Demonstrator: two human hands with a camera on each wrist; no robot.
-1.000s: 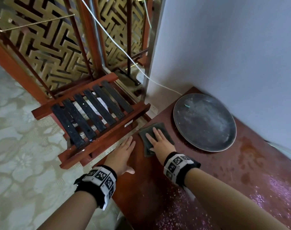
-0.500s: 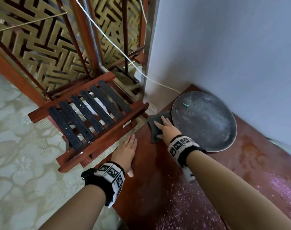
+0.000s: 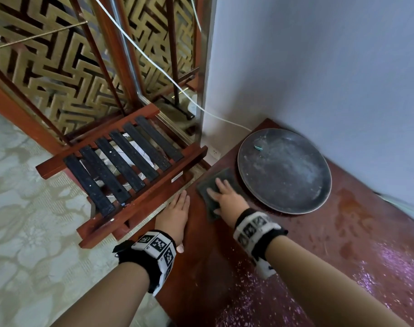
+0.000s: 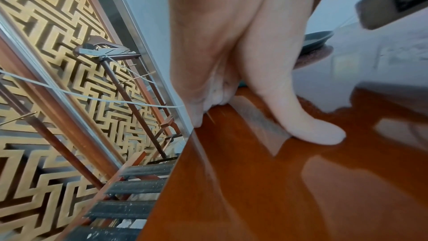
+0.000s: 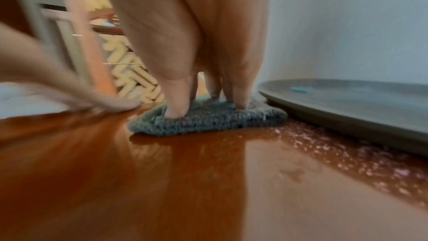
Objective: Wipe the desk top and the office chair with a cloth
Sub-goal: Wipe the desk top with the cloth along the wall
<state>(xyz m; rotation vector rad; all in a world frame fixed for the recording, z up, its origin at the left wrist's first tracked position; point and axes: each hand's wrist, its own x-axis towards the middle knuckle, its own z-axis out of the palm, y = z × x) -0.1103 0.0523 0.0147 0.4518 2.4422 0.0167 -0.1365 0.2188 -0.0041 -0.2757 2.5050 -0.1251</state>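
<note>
A folded grey cloth [image 3: 207,192] [image 5: 208,123] lies on the red-brown desk top [image 3: 213,260] near its far left corner. My right hand [image 3: 226,199] presses flat on the cloth with straight fingers [image 5: 177,102]. My left hand [image 3: 175,212] rests flat along the desk's left edge, fingers straight, thumb [image 4: 320,132] on the wood, holding nothing. A wooden chair with black slats [image 3: 121,171] stands just left of the desk.
A round dark plate [image 3: 283,171] [image 5: 347,102], dusty, with a small teal scrap on it, sits right of the cloth against the wall. Pale crumbs speckle the desk at the near right [image 3: 378,274]. A white cable [image 3: 154,64] runs past the lattice screen behind the chair.
My right hand slid the cloth away along the plate's edge, then back toward me a little. The left hand stayed at the desk edge.
</note>
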